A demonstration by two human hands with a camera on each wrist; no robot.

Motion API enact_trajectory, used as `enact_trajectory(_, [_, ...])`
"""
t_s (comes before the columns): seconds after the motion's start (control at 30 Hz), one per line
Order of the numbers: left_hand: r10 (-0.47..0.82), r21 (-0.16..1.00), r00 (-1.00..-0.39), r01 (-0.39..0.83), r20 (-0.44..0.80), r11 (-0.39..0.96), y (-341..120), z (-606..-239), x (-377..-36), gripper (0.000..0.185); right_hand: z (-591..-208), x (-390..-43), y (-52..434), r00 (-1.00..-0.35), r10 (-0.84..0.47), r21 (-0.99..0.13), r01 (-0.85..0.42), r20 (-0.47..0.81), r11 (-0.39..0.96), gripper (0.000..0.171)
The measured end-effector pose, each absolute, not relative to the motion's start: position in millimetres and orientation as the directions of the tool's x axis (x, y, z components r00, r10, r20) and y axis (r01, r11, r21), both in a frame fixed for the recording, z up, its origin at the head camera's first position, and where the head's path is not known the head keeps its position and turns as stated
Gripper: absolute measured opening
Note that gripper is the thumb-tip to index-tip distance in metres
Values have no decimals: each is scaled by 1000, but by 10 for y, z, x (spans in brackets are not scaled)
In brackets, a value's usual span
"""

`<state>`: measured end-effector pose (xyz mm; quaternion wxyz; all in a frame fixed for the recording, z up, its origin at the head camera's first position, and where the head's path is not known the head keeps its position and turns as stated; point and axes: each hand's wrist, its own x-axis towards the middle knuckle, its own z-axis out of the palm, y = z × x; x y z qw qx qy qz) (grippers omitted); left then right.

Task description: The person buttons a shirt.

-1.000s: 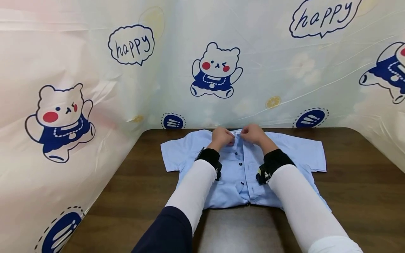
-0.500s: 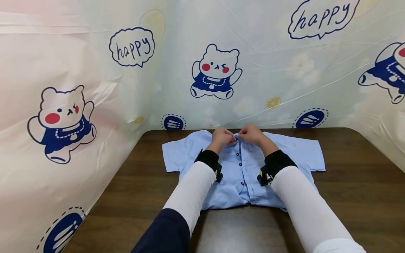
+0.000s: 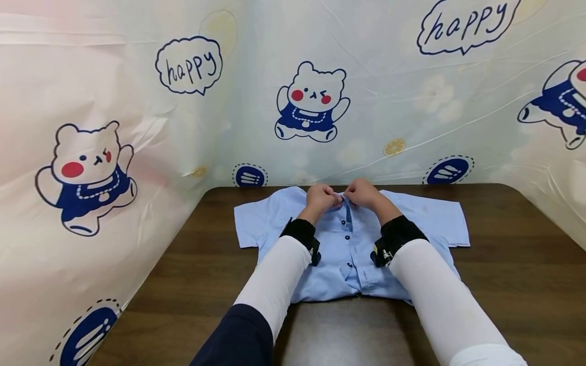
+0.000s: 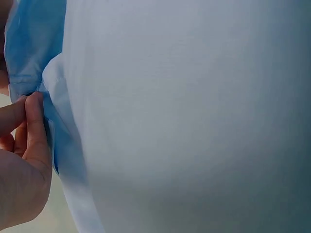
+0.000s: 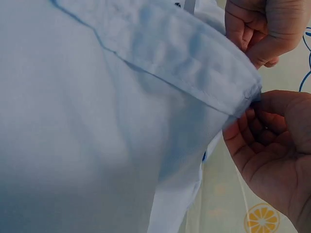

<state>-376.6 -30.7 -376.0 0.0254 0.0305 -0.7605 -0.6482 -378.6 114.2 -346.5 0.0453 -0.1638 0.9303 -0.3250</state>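
A light blue short-sleeved shirt (image 3: 316, 274) lies with its front up, the collar end far from me. Small dark buttons (image 3: 347, 237) run down its middle front. At the top of the front opening, my left hand (image 3: 320, 197) pinches the cloth between thumb and fingers, seen also in the left wrist view as a hand (image 4: 26, 155) at the left edge. Right beside it, my right hand (image 3: 363, 194) pinches the top corner of the other front edge. That corner shows between the right hand's (image 5: 272, 145) thumb and fingers in the right wrist view. The fingertips partly hide the collar.
The shirt lies on a dark brown wooden table (image 3: 183, 305) with rounded far corners. Behind it hangs a pale backdrop (image 3: 256, 101) printed with bears and "happy" bubbles. Black bands with small cameras (image 3: 382, 251) sit on both wrists.
My fingertips have come closer together at the shirt's neck, the right hand shifting slightly left. A narrow dark gap now shows in the front opening just below them.
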Motion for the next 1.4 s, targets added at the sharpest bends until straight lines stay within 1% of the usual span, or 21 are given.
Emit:
enact_trajectory(0.1, [-62,977,-998,14,28,215,-332,-3758,-3766,40,-3485,-3784,1153,-940,-337,-624,-290,44,726,17])
enact_trajectory(0.17, [-40,951,-997,45,60,306,-353,-3751,-3755,39,-3508,-3787,1162,-937,-343,-626,-303,59,719,16])
enact_trajectory(0.23, [-12,919,-996,79,91,387,-370,-3739,-3748,36,-3522,-3792,1157,-935,-346,-617,-316,74,721,14])
enact_trajectory(0.33, [8,876,-994,103,112,471,-380,-3720,-3744,25,-3526,-3808,1131,-933,-351,-585,-327,78,742,13])
enact_trajectory(0.37, [5,881,-995,93,103,465,-375,-3717,-3745,21,-3523,-3813,1119,-932,-353,-571,-332,77,751,13])
enact_trajectory(0.43, [-16,911,-997,58,70,408,-361,-3718,-3747,14,-3521,-3828,1097,-927,-366,-539,-348,78,767,12])
enact_trajectory(0.47, [-33,922,-998,39,55,386,-353,-3717,-3747,15,-3523,-3836,1089,-926,-369,-528,-351,77,773,13])
enact_trajectory(0.57, [-78,949,-997,-15,10,315,-319,-3713,-3749,27,-3537,-3855,1083,-929,-365,-523,-342,62,781,13])
enact_trajectory(0.67, [-124,948,-992,-61,-23,311,-281,-3703,-3765,32,-3553,-3863,1091,-936,-349,-543,-315,43,778,13])
enact_trajectory(0.77, [-155,950,-982,-151,-112,272,-239,-3701,-3790,21,-3565,-3854,1101,-933,-357,-560,-311,29,767,12])
enact_trajectory(0.83, [-170,953,-969,-213,-178,216,-212,-3704,-3807,25,-3567,-3843,1107,-928,-371,-559,-321,25,764,13])
enact_trajectory(0.93, [-184,952,-955,-261,-231,159,-181,-3708,-3828,25,-3564,-3828,1114,-924,-382,-544,-337,33,768,12])
enact_trajectory(1.0, [-186,956,-955,-260,-233,136,-168,-3707,-3831,43,-3557,-3818,1117,-923,-382,-535,-346,46,771,11])
enact_trajectory(1.03, [-185,956,-956,-256,-227,147,-165,-3704,-3832,45,-3556,-3813,1118,-922,-383,-530,-351,53,772,11])
enact_trajectory(1.07, [-180,952,-958,-253,-223,171,-165,-3702,-3831,42,-3555,-3808,1118,-922,-382,-533,-352,57,770,11])
enact_trajectory(1.13, [-170,941,-962,-248,-212,232,-169,-3696,-3824,24,-3556,-3797,1118,-918,-390,-531,-363,65,766,11])
enact_trajectory(1.17, [-165,932,-965,-244,-204,269,-172,-3694,-3821,22,-3557,-3792,1117,-916,-395,-528,-368,67,765,10])
enact_trajectory(1.27, [-151,904,-968,-241,-199,353,-183,-3683,-3810,49,-3557,-3779,1117,-909,-411,-520,-384,67,763,9])
enact_trajectory(1.33, [-139,896,-971,-235,-196,376,-184,-3675,-3801,53,-3552,-3772,1120,-903,-424,-509,-397,68,763,9])
enact_trajectory(1.4, [-125,893,-974,-222,-188,391,-180,-3667,-3794,53,-3548,-3767,1121,-904,-423,-507,-393,62,767,9])
